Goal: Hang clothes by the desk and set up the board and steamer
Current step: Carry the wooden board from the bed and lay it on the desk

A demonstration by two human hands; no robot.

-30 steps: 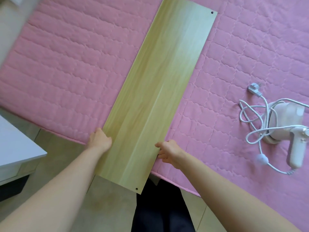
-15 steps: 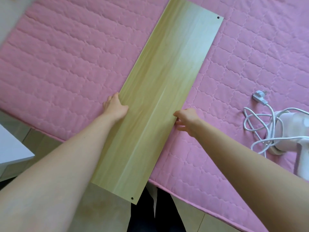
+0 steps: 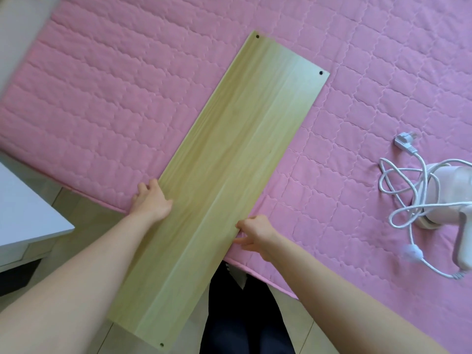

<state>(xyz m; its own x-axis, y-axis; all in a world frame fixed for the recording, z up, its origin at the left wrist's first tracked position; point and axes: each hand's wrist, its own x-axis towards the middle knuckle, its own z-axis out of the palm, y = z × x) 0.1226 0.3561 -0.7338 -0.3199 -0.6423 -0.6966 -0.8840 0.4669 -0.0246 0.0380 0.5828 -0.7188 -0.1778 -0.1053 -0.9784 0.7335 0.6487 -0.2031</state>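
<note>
The pink quilted bed (image 3: 107, 103) fills most of what I can see, and across it, slanting from its far middle down past the near edge, lies the long pale wooden board (image 3: 229, 180); roughly the far two thirds rest on the quilt while the near end juts out over the floor (image 3: 84, 215) toward the person's dark trousers (image 3: 245, 315). The left hand (image 3: 152, 200) clasps the board's left long edge, fingers curled round it, and the right hand (image 3: 254, 232) pinches the right long edge with fingers partly folded, so both are holding the board. I'd judge the board is being positioned and not yet settled. Off to the right, well apart from it, the white steamer (image 3: 444, 200) lies on its side in its tangled cord (image 3: 398, 198), the plug (image 3: 406, 143) loose on the quilt, so nothing looks set up there. No clothes or hangers show at all, so I can't say whether that part is done. The steamer's body is cut off by the frame's right edge, and only a white corner of furniture (image 3: 28, 215) shows at left; whether it is the desk I cannot tell.
</note>
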